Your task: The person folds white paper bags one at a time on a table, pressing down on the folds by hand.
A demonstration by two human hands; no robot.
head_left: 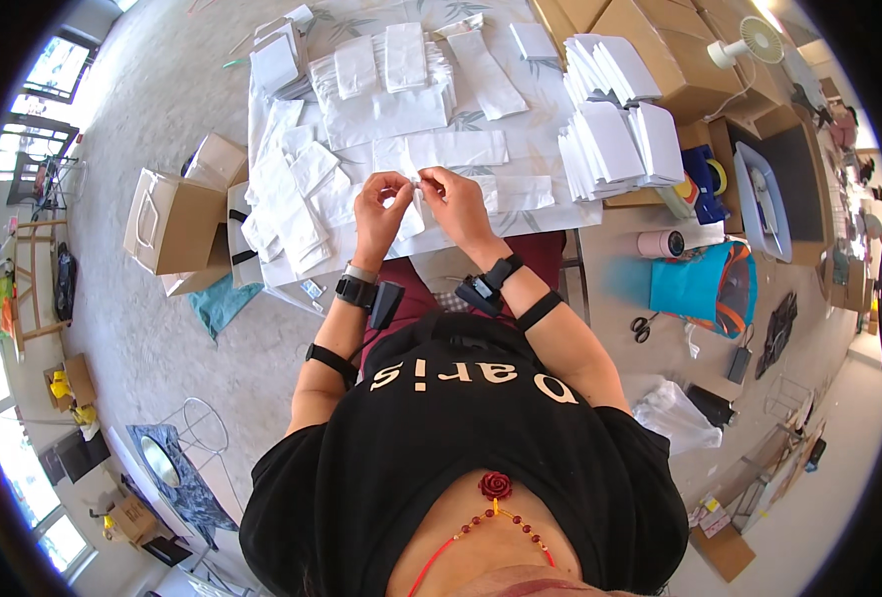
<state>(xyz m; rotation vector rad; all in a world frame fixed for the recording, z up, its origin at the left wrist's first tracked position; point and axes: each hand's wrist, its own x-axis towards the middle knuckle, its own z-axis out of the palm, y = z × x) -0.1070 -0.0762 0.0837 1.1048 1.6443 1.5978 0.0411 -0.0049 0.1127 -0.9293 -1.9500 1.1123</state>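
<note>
My left hand (381,207) and my right hand (453,207) meet over the near edge of the table, thumbs and forefingers pinched together. Between them is a thin white piece (410,221), its lower part hanging below the fingertips; I cannot tell whether it is film or cloth. Beyond the fingers lies a flat white strip (441,149), and another white strip (521,193) is just right of my right hand. A loose heap of white pieces (297,204) spreads beside my left hand.
Farther back are a layered white pile (386,111) and a long white sleeve (486,75). Folded white card stacks (615,149) stand at the table's right. Cardboard boxes (169,224) sit left on the floor; a turquoise bag (695,284) and scissors (642,327) are right.
</note>
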